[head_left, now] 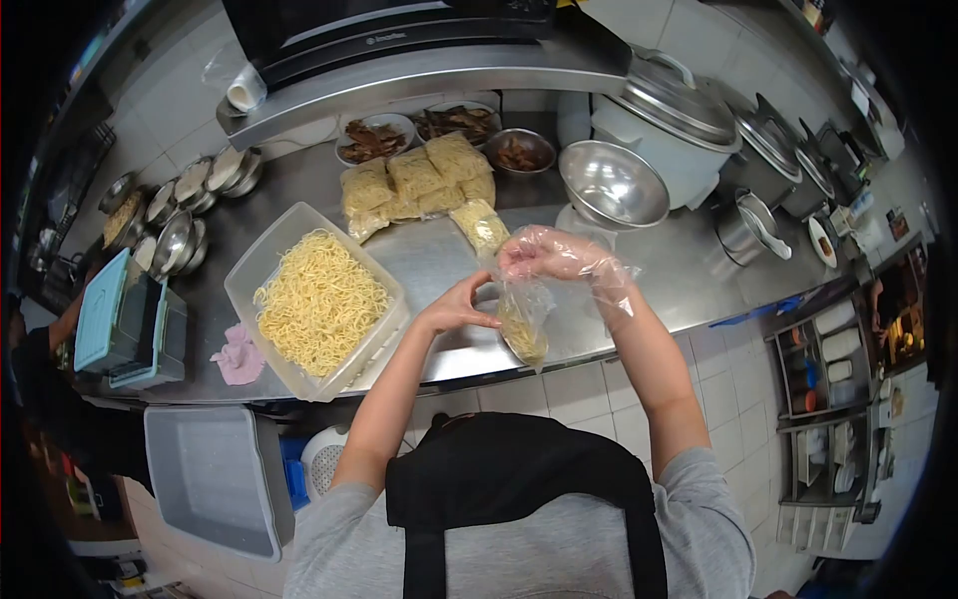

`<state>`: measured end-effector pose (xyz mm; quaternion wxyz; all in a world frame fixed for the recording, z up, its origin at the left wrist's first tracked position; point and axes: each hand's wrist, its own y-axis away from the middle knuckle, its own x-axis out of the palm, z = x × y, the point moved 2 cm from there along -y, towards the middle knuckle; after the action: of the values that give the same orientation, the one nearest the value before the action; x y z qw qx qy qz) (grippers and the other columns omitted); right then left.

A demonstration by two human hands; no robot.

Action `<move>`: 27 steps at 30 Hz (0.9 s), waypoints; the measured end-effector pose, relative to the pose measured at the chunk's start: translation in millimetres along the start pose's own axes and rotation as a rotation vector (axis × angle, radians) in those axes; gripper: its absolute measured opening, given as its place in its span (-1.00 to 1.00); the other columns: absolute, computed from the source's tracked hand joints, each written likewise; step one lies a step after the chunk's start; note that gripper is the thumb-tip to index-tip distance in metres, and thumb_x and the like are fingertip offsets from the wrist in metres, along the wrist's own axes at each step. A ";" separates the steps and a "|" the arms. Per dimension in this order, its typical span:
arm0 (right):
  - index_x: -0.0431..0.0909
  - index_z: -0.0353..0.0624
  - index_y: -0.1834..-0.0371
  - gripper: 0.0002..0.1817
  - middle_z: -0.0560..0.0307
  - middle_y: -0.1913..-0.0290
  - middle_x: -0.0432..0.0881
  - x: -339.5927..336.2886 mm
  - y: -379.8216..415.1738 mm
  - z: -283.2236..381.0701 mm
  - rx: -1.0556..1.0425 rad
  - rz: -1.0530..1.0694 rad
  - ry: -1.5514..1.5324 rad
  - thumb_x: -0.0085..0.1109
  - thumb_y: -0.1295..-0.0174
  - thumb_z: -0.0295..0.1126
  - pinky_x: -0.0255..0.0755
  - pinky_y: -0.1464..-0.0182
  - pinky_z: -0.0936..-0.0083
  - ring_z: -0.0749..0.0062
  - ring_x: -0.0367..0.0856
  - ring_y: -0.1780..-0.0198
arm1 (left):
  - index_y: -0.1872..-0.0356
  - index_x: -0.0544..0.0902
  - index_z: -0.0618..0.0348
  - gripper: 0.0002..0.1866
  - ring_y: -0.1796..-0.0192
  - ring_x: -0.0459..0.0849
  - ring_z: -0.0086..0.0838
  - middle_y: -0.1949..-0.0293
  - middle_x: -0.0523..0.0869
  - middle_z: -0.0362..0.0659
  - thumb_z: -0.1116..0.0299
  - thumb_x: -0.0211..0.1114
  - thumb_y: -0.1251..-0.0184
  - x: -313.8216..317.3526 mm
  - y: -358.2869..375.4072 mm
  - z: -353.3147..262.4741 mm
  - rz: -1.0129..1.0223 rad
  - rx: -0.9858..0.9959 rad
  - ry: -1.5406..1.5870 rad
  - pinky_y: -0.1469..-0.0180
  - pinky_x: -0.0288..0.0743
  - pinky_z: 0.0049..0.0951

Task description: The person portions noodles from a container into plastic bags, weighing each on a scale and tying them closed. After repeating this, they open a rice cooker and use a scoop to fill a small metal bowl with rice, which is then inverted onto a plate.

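Over the steel counter, my right hand (559,254), in a clear plastic glove, pinches the top of a clear bag of noodles (523,334). The bag hangs near the counter's front edge. My left hand (460,307) is at the bag's left side, its thumb and forefinger apart and reaching to the plastic. Just behind lies a filled noodle bag (479,227), next to a pile of packed noodle bags (419,180). Left of my hands, a translucent tub (391,329) holds loose yellow noodles (321,299).
A steel bowl (614,184) and a large lidded pot (669,110) stand at the back right. Small bowls, teal-lidded boxes (102,309) and a pink cloth (239,355) are at the left. A grey bin (210,479) sits below. Another person's dark sleeve shows far left.
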<state>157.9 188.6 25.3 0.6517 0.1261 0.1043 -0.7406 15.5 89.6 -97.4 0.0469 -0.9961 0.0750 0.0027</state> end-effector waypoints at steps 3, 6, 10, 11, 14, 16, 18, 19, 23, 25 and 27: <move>0.47 -0.26 0.47 -0.76 0.31 0.47 0.45 -9.0 25.1 6.4 0.027 0.110 0.122 0.20 -0.13 -0.29 0.29 0.27 0.62 0.65 0.36 0.34 | -0.06 0.45 0.26 -0.30 -0.14 0.41 -0.44 -0.02 0.52 -0.12 0.37 0.54 0.23 20.6 -12.8 12.9 0.200 -0.073 -0.011 -0.21 0.21 -0.45; 0.53 -0.23 0.28 -0.76 0.27 0.33 0.54 -16.0 53.4 -4.0 -0.015 0.040 0.192 0.21 -0.12 -0.28 0.33 0.16 0.61 0.62 0.44 0.23 | 0.41 0.60 0.20 -0.82 0.24 0.55 -0.61 0.35 0.66 -0.26 0.43 0.42 0.03 31.6 -21.7 29.4 0.124 -0.082 -0.019 0.13 0.40 -0.56; 0.42 -0.13 -0.10 -0.54 0.16 0.06 0.55 5.4 109.0 -51.1 -0.009 -0.311 -0.360 0.21 -0.10 -0.32 0.34 -0.01 0.55 0.50 0.49 0.02 | 0.50 0.57 0.19 -0.83 0.27 0.55 -0.61 0.42 0.65 -0.28 0.41 0.42 0.01 33.4 -12.1 25.6 -0.061 -0.067 0.025 0.13 0.39 -0.57; 0.34 -0.14 -0.22 -0.45 0.12 -0.03 0.52 15.7 119.3 -69.8 -0.057 -0.315 -0.441 0.20 -0.12 -0.33 0.33 -0.07 0.54 0.51 0.47 -0.04 | 0.52 0.55 0.20 -0.83 0.21 0.54 -0.58 0.36 0.65 -0.26 0.43 0.41 0.00 32.4 -13.0 34.2 -0.075 -0.041 0.044 0.11 0.41 -0.55; 0.43 -0.19 -0.06 -0.60 0.18 0.14 0.58 80.8 104.0 -84.5 -0.033 -0.617 -0.307 0.17 -0.12 -0.39 0.40 0.09 0.60 0.57 0.52 0.11 | 0.44 0.54 0.19 -0.82 0.10 0.51 -0.54 0.24 0.61 -0.22 0.44 0.41 0.00 33.2 -16.3 39.4 -0.151 0.086 -0.071 0.09 0.42 -0.52; 0.46 -0.20 0.05 -0.70 0.23 0.26 0.58 79.6 89.7 -99.7 0.068 -0.745 -0.133 0.13 -0.12 -0.43 0.41 0.16 0.63 0.59 0.53 0.20 | 0.34 0.55 0.18 -0.78 0.05 0.49 -0.52 0.18 0.58 -0.21 0.44 0.41 0.00 37.7 -13.4 35.6 -0.208 0.181 -0.206 0.10 0.43 -0.52; 0.46 -0.22 0.32 -0.91 0.32 0.55 0.50 71.8 70.6 -101.5 0.043 -0.938 -0.128 0.10 -0.12 -0.49 0.42 0.36 0.64 0.67 0.49 0.44 | 0.09 0.49 0.16 -0.57 -0.04 0.44 -0.49 0.03 0.50 -0.18 0.40 0.43 0.03 36.9 -7.7 15.5 -0.559 0.051 -0.218 0.06 0.44 -0.48; 0.46 -0.22 0.32 -0.91 0.32 0.55 0.50 70.6 64.2 -94.1 0.036 -0.943 -0.126 0.10 -0.12 -0.49 0.42 0.36 0.64 0.67 0.49 0.44 | 0.09 0.49 0.16 -0.57 -0.04 0.44 -0.49 0.03 0.50 -0.18 0.40 0.43 0.03 38.2 -2.1 8.9 -0.555 0.058 -0.222 0.06 0.44 -0.48; 0.46 -0.23 0.37 -0.93 0.26 0.49 0.52 79.3 42.2 -63.2 0.221 -0.858 -0.435 0.08 -0.18 -0.46 0.41 0.39 0.60 0.70 0.45 0.43 | -0.10 0.39 0.17 -0.37 -0.08 0.46 -0.46 -0.07 0.48 -0.14 0.33 0.45 0.05 70.9 35.7 -21.5 -0.283 -0.012 -0.456 -0.01 0.44 -0.42; 0.44 -0.21 0.34 -0.91 0.24 0.43 0.54 81.9 23.9 -71.4 -0.014 -0.633 -0.268 0.10 -0.20 -0.42 0.46 0.33 0.60 0.64 0.50 0.40 | -0.06 0.45 0.21 -0.40 0.04 0.55 -0.48 0.05 0.59 -0.11 0.31 0.45 0.05 75.1 39.5 -19.5 -0.498 0.053 -0.181 0.03 0.44 -0.48; 0.43 -0.20 0.31 -0.87 0.25 0.43 0.54 74.4 20.4 -36.7 -0.015 -0.539 -0.323 0.16 -0.16 -0.42 0.48 0.27 0.63 0.59 0.50 0.42 | -0.03 0.52 0.25 -0.55 0.17 0.59 -0.54 0.22 0.67 -0.17 0.30 0.34 -0.11 49.0 40.6 19.7 -0.558 0.053 -0.299 0.07 0.43 -0.55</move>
<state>171.1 127.8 -33.2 0.4410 -0.0300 0.0346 -0.8964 58.0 44.1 -121.4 0.0824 -0.9652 -0.2087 0.1342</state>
